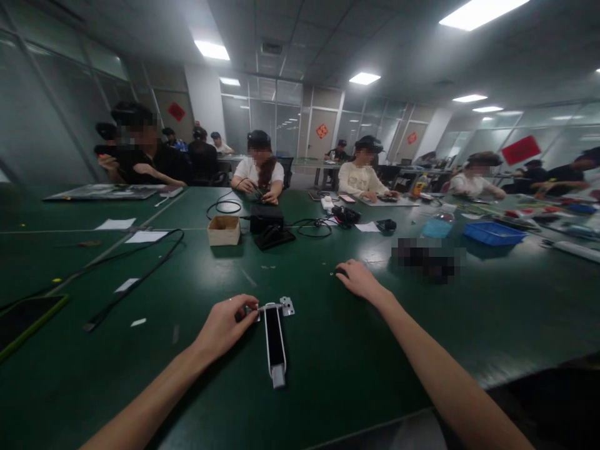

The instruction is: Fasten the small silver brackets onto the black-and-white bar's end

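On the green table in front of me lies a long narrow piece [275, 340] with a black middle, a white rim and a pale block at its near end. A small silver metal plate with holes [287, 306] sticks out at the right of its far end. My left hand [225, 322] has thumb and fingers closed on the left side of that far end, hiding part of it. My right hand [360, 279] rests farther out on the table to the right, fingers curled together. Something dark shows under its fingertips, too hidden to name.
A small open box [224, 231] and a black device [266, 220] with cables stand ahead. A blue tray [494, 233] is at the right; a green-edged dark panel [28, 322] and black cable [135, 281] lie left. Several people sit across the table.
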The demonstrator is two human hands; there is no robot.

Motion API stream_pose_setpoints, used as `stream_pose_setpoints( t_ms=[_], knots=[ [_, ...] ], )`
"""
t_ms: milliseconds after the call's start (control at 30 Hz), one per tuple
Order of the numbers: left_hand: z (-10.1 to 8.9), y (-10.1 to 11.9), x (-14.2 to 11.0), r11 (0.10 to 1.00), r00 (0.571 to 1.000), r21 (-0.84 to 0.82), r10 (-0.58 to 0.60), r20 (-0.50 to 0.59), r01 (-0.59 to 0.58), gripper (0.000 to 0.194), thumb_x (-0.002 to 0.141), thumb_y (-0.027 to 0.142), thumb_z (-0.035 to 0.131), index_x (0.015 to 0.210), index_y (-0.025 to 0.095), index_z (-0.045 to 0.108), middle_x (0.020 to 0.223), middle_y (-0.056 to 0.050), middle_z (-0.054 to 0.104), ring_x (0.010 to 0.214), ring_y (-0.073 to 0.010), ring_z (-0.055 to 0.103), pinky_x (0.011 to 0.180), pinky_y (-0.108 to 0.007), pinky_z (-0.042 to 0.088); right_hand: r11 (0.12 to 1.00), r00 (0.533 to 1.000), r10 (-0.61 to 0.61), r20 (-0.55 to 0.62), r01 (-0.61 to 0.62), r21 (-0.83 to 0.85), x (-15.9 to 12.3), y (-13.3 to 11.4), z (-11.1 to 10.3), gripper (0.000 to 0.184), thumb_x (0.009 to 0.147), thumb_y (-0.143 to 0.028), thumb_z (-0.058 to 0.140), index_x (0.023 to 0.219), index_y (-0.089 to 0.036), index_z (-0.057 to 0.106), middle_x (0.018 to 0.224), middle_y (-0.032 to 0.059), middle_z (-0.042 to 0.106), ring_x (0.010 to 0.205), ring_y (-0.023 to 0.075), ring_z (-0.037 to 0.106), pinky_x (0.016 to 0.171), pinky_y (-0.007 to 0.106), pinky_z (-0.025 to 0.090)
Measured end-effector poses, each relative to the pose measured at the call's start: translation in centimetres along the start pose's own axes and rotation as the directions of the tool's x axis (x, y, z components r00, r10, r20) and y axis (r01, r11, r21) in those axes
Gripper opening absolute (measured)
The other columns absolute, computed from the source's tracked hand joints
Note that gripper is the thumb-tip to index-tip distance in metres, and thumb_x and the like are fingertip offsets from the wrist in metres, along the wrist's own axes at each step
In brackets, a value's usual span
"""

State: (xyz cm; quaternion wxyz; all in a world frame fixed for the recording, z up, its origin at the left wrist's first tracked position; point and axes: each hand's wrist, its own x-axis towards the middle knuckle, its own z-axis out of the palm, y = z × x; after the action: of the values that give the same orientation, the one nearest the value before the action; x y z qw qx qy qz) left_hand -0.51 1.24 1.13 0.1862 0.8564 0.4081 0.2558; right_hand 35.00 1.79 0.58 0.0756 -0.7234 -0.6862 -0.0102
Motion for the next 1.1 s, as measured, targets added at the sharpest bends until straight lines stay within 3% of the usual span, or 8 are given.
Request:
stream_pose_setpoints(
  t_ms=[133, 267, 367, 500, 667, 833, 933, 1100],
  knots=[
    [0.3, -0.1, -0.1, 0.999, 0.999, 0.040, 0.021, -0.031, -0.020, 0.020, 0.080, 0.026, 0.051, 0.093, 0.019, 0.064, 0.082, -0.001, 0.069, 0.064, -0.0156, 0.061, 0.063, -0.028, 0.049, 0.999, 0.998, -0.039, 0.045, 0.038, 0.031, 0.3, 0.7, 0.2, 0.026, 0.090, -0.024, 0.047, 0.109, -0.016, 0.063, 0.104, 0.0114, 0.060, 0.098, 0.0215, 0.056, 0.087, 0.031, 0.041],
    [0.4, -0.1, -0.2, 0.999, 0.997, 0.045, 0.033, -0.067, -0.030, 0.020, 0.079, 0.021, 0.051, 0.096, 0.018, 0.062, 0.083, -0.002, 0.069, 0.062, -0.0148, 0.060, 0.062, -0.027, 0.049, 0.993, 0.995, -0.092, 0.038, 0.089, 0.081, 0.2, -0.4, 0.3, 0.029, 0.090, -0.025, 0.047, 0.115, -0.017, 0.059, 0.109, 0.0105, 0.059, 0.099, 0.0204, 0.056, 0.086, 0.029, 0.041],
    [0.3, 0.0, -0.4, 0.999, 0.993, 0.023, 0.042, -0.115, -0.039, 0.021, 0.078, 0.018, 0.050, 0.096, 0.018, 0.061, 0.084, -0.002, 0.069, 0.061, -0.0138, 0.059, 0.061, -0.027, 0.050, 0.986, 0.989, -0.141, 0.044, 0.136, 0.093, 0.1, -1.3, 0.5, 0.023, 0.090, -0.023, 0.047, 0.103, -0.015, 0.063, 0.103, 0.0107, 0.060, 0.094, 0.0207, 0.057, 0.084, 0.030, 0.042],
    [0.2, 0.1, -0.5, 0.999, 0.980, 0.005, 0.043, -0.192, -0.043, 0.019, 0.079, 0.018, 0.049, 0.095, 0.017, 0.060, 0.085, -0.002, 0.067, 0.062, -0.0138, 0.059, 0.061, -0.027, 0.050, 0.966, 0.985, -0.166, -0.047, 0.172, 0.191, -0.5, -2.9, 0.7, 0.017, 0.089, -0.024, 0.049, 0.090, -0.014, 0.062, 0.091, 0.0097, 0.059, 0.085, 0.0201, 0.057, 0.075, 0.032, 0.045],
    [0.4, 0.3, -0.7, 0.994, 0.971, -0.013, 0.100, -0.217, -0.105, 0.015, 0.086, 0.023, 0.050, 0.097, 0.018, 0.059, 0.088, -0.003, 0.064, 0.063, -0.0127, 0.058, 0.061, -0.026, 0.050, 0.794, 0.921, -0.300, -0.249, 0.386, 0.470, -2.6, -8.0, 0.2, 0.015, 0.091, -0.025, 0.046, 0.090, -0.016, 0.057, 0.087, 0.0064, 0.057, 0.079, 0.0175, 0.055, 0.072, 0.032, 0.046],
    [1.3, 1.2, -1.0, 0.962, 0.945, -0.036, 0.259, -0.201, -0.271, 0.016, 0.088, 0.025, 0.054, 0.101, 0.018, 0.059, 0.088, -0.003, 0.062, 0.069, -0.0127, 0.059, 0.065, -0.024, 0.051, 0.572, 0.884, -0.387, -0.263, 0.454, 0.684, -5.3, -13.8, 0.0, 0.016, 0.093, -0.027, 0.045, 0.092, -0.018, 0.058, 0.085, 0.0034, 0.057, 0.075, 0.0146, 0.054, 0.068, 0.027, 0.045],
    [1.8, 1.6, -1.1, 0.946, 0.926, -0.054, 0.300, -0.229, -0.319, 0.013, 0.089, 0.025, 0.053, 0.098, 0.018, 0.060, 0.085, -0.003, 0.062, 0.071, -0.0130, 0.060, 0.066, -0.024, 0.051, 0.515, 0.868, -0.414, -0.275, 0.472, 0.716, -6.1, -15.0, 0.4, 0.019, 0.094, -0.030, 0.043, 0.089, -0.018, 0.058, 0.083, 0.0028, 0.056, 0.074, 0.0143, 0.053, 0.067, 0.027, 0.044],
    [1.9, 1.7, -1.1, 0.944, 0.922, -0.065, 0.300, -0.245, -0.324, 0.014, 0.091, 0.024, 0.050, 0.096, 0.018, 0.062, 0.085, -0.004, 0.062, 0.072, -0.0131, 0.060, 0.066, -0.023, 0.051, 0.491, 0.875, -0.401, -0.271, 0.455, 0.743, -6.0, -14.9, 0.8, 0.026, 0.096, -0.033, 0.039, 0.088, -0.018, 0.058, 0.082, 0.0023, 0.057, 0.075, 0.0138, 0.054, 0.068, 0.026, 0.043]
  ],
)
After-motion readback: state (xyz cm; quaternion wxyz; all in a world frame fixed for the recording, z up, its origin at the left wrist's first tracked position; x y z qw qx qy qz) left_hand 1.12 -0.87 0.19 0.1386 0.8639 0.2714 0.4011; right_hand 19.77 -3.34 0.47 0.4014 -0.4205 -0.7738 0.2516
